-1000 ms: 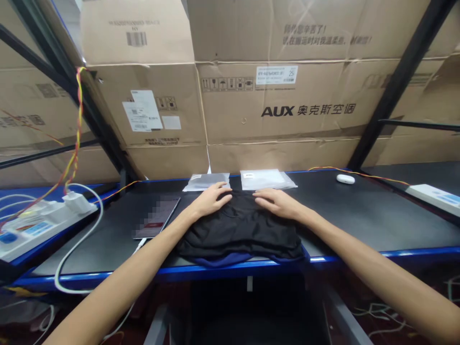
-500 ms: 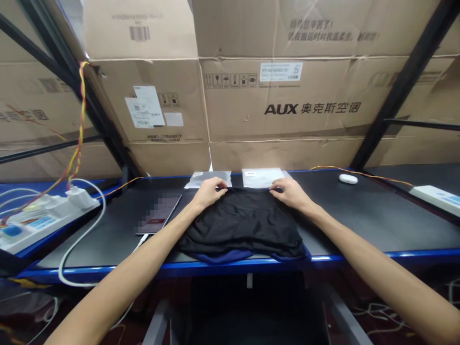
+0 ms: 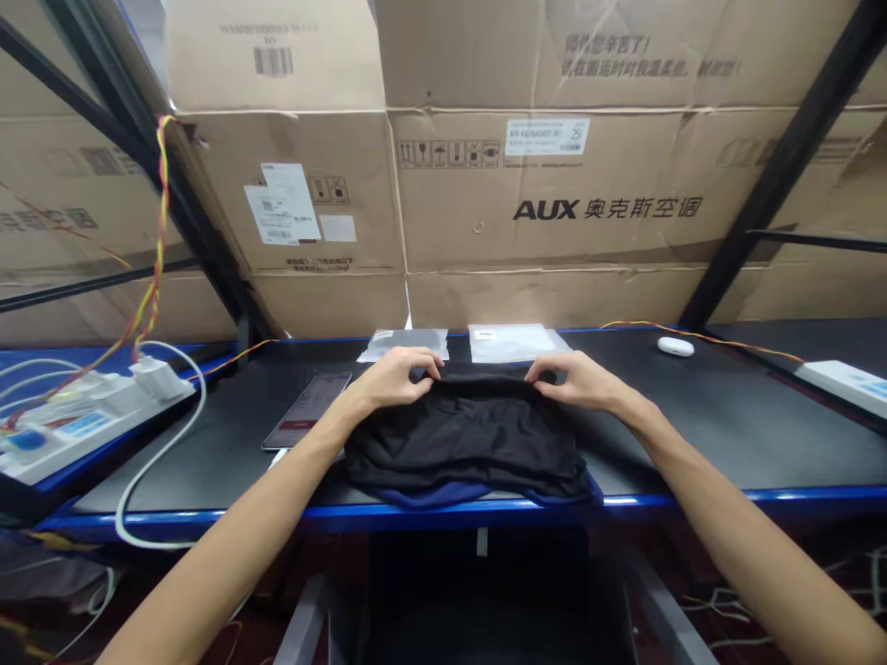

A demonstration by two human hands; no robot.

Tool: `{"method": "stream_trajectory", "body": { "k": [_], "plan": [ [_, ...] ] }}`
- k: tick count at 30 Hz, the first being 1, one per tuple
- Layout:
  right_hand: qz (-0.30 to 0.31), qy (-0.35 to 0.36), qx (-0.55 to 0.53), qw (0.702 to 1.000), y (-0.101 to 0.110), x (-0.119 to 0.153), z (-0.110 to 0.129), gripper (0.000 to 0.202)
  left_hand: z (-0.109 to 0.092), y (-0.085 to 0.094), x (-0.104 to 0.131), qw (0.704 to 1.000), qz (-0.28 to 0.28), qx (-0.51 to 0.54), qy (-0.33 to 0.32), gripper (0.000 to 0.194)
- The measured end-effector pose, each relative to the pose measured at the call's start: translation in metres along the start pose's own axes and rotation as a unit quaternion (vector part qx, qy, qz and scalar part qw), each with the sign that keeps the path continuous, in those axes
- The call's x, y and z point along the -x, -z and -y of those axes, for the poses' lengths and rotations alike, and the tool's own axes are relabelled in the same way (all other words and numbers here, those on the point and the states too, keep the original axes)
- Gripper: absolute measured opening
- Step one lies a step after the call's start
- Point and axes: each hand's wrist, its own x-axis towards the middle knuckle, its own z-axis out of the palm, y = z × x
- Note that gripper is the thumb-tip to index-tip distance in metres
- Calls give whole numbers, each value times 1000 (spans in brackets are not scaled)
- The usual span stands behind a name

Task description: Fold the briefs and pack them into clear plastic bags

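A soft black cloth garment (image 3: pixel 471 439) lies on the table near its front edge; its exact kind I cannot tell. Dark blue fabric (image 3: pixel 450 496) shows beneath it along the near side. My left hand (image 3: pixel 402 377) pinches the far edge of the black cloth between thumb and finger, at its left end. At the right end of that same edge, my right hand (image 3: pixel 572 379) holds the cloth in a like pinch. Between the two hands the edge is stretched and slightly raised, with wrinkles in the fabric below.
Two translucent plastic packets (image 3: pixel 404 344) (image 3: pixel 513 343) lie behind the cloth. A phone (image 3: pixel 305 414) on a charging cable is at left, beside a power strip (image 3: pixel 103 416). A white earbud case (image 3: pixel 674 346) and another power strip (image 3: pixel 845 383) are at right. Cardboard (image 3: pixel 457 222) walls the back.
Both hands have drawn the far edge of the black cloth slightly up and toward me. A fold of the cloth now stands raised between them.
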Motion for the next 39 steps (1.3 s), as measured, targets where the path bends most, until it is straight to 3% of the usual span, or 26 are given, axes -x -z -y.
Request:
{"method": "stream_trajectory", "body": {
  "k": [4, 8, 14, 18, 22, 26, 31, 36, 39],
  "plan": [
    [79, -6, 7, 997, 1, 2, 5, 14, -7, 1, 1, 998, 69, -11, -6, 20],
    [105, -17, 6, 994, -1, 2, 5, 19, -9, 0, 2, 993, 113, -23, 1, 14],
    [113, -6, 5, 994, 0, 6, 5, 25, -9, 5, 2, 994, 105, -12, 22, 16],
    [60, 12, 6, 998, -1, 19, 16, 26, -16, 18, 11, 997, 57, 47, 24, 18],
    [15, 41, -54, 998, 1, 39, 38, 22, -29, 33, 32, 985, 116, 106, 68, 18],
    [68, 20, -103, 992, 5, 61, 54, 22, -38, 40, 60, 971, 180, 125, 91, 21],
    [112, -23, -105, 988, 2, 84, 53, 28, -44, 36, 86, 969, 177, 113, 134, 32],
    [127, -71, -86, 986, -2, 100, 50, 43, -46, 33, 89, 971, 167, 111, 128, 19],
    [101, -84, -98, 986, -2, 102, 55, 32, -47, 34, 85, 975, 151, 115, 116, 18]
  ]
}}
